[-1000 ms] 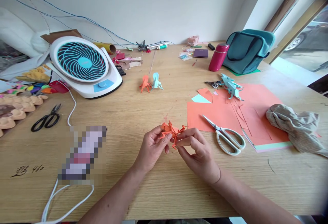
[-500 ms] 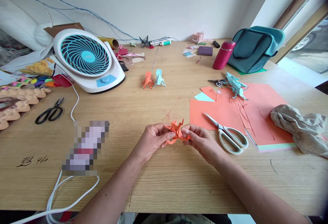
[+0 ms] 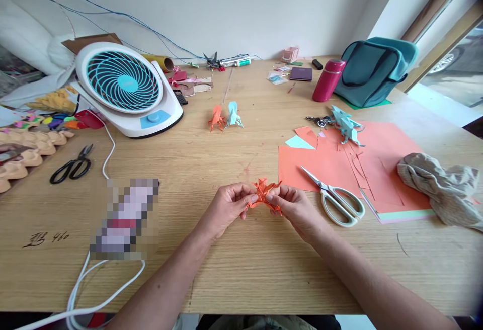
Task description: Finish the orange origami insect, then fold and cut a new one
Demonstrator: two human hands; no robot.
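An orange folded paper figure (image 3: 264, 191) with thin legs is held just above the wooden table (image 3: 234, 269), near its front middle. My left hand (image 3: 226, 209) pinches its left side with thumb and fingers. My right hand (image 3: 296, 209) pinches its right side, fingers closed on the paper. Two small finished paper figures, one orange (image 3: 216, 117) and one light blue (image 3: 233, 115), stand farther back on the table. A third, teal figure (image 3: 345, 126) lies on the orange paper sheets (image 3: 332, 166) to the right.
White-handled scissors (image 3: 335, 199) lie on the orange sheets by my right hand. A white and teal fan (image 3: 124, 88), black scissors (image 3: 71, 166) and a white cable (image 3: 107, 154) are at the left. A crumpled cloth (image 3: 437, 184), red bottle (image 3: 327, 80) and teal bag (image 3: 373, 71) sit at the right.
Both hands have kept hold of the orange figure and turned it, drawing closer together. The figure now points its legs away from me. The view shifted slightly.
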